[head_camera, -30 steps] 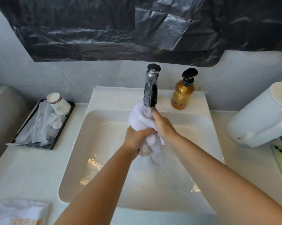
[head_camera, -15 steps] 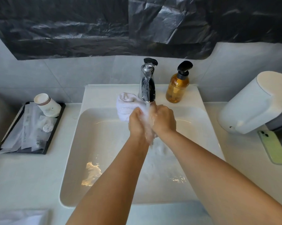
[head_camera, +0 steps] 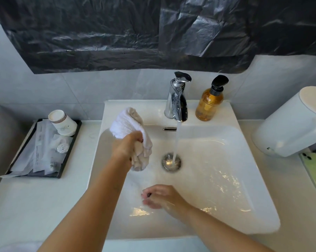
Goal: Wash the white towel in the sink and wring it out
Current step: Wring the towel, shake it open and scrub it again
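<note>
Water (head_camera: 176,140) runs from the tap (head_camera: 177,104) straight down onto the drain (head_camera: 171,161) of the sink (head_camera: 231,148). Left hand (head_camera: 125,148) grips the towel (head_camera: 130,128) in a bunched wad, fingers (head_camera: 138,138) curled round its middle, over the left part of the basin and to the left of the stream, not under it. One end of the towel sticks up and away above the fist, white and ribbed; the other end hangs below the hand, greyer and creased, just left of the drain.

Right hand (head_camera: 160,196) is low in the near part of the basin, well apart from the towel, palm down, its fingers loosely bent and holding nothing; the fingertips are blurred, so whether they touch the basin floor cannot be told.

Behind the sink, just right of the tap, stands an amber pump bottle (head_camera: 209,104). On the surface (head_camera: 17,206) to the left lies a black tray (head_camera: 66,157) with paper cups (head_camera: 62,122) lying tilted at its far end and wrapped sachets in it. To the right stands a white container (head_camera: 291,126), tilted in the view, with a green phone (head_camera: 315,170) lying flat just beside it. Black plastic sheet (head_camera: 117,33) covers the wall above the tiles.
</note>
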The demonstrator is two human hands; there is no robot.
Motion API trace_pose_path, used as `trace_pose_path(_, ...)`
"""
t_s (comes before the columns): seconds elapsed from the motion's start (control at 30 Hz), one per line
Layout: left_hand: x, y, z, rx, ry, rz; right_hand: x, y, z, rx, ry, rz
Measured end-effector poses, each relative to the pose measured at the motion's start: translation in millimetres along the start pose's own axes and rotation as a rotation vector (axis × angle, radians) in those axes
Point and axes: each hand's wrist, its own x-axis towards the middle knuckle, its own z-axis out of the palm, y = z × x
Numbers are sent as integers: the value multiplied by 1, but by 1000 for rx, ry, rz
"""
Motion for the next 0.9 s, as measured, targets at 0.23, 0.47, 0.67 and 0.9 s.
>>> trace_pose_path(0.23,3,-30,-31,120,131,24,29,-29,-12,277,395,-168)
trace_pose_path(0.47,9,-53,-42,133,174,-12,-3,-14,-121,401,1096,-440)
trace_pose_path(0.67,15,-64,-26,179,125,-9,44,-5,-93,342,932,-359)
trace_pose_path(0.9,2,-62,-12,304,35,65,46,-19,-76,76,724,-322)
